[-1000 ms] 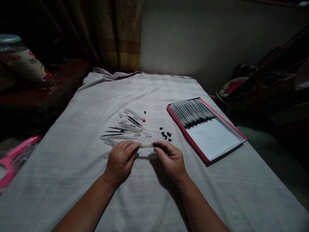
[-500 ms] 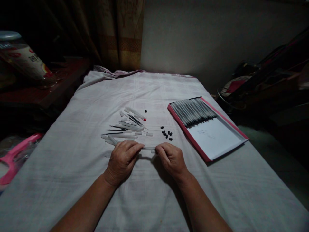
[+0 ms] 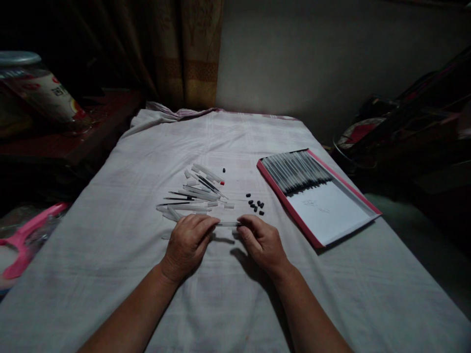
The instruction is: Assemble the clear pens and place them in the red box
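Both hands hold one clear pen barrel [image 3: 227, 224] level just above the white cloth [image 3: 235, 294]. My left hand [image 3: 187, 243] pinches its left end and my right hand [image 3: 263, 241] pinches its right end. Just beyond my left hand lies a loose pile of clear barrels and dark refills [image 3: 195, 193]. Several small black caps [image 3: 255, 205] are scattered beyond my right hand. A single black cap [image 3: 223, 170] and a red-tipped piece [image 3: 222, 183] lie at the pile's far edge.
A pink-edged shallow box [image 3: 331, 213] at the right holds a row of assembled pens [image 3: 296, 171] in its far half. A pink plastic object [image 3: 22, 235] sits at the left edge. A jar [image 3: 35, 93] stands on the dark side table at far left.
Both hands stay on the same barrel. They lifted slightly off the cloth, and the view shifted a little.
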The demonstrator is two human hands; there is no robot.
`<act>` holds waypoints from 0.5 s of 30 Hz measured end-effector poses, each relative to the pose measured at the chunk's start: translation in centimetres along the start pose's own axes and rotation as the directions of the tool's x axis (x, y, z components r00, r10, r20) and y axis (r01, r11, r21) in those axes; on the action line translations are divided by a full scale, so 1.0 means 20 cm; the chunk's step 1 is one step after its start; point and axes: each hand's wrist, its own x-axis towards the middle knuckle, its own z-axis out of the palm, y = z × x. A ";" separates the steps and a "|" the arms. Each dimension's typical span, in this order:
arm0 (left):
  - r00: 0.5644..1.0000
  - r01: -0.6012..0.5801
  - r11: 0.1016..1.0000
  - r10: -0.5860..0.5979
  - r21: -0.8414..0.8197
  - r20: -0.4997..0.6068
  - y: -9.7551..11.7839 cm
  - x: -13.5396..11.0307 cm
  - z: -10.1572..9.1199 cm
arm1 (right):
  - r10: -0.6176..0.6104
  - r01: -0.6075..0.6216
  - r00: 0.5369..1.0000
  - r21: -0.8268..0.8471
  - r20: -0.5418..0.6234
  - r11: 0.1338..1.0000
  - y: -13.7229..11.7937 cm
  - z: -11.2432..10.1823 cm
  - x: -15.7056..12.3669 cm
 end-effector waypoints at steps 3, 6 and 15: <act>1.000 0.007 1.000 -0.007 0.000 0.001 0.00 0.00 0.00 | 0.012 -0.012 1.000 0.031 -0.011 0.999 0.00 0.00 0.00; 1.000 0.005 1.000 -0.005 -0.004 -0.003 0.00 0.00 0.00 | -0.006 0.006 1.000 0.003 -0.012 1.000 0.00 0.00 0.00; 1.000 0.010 1.000 -0.010 0.003 -0.005 0.01 0.01 0.00 | -0.041 0.041 0.999 -0.001 -0.013 0.999 0.00 -0.01 0.00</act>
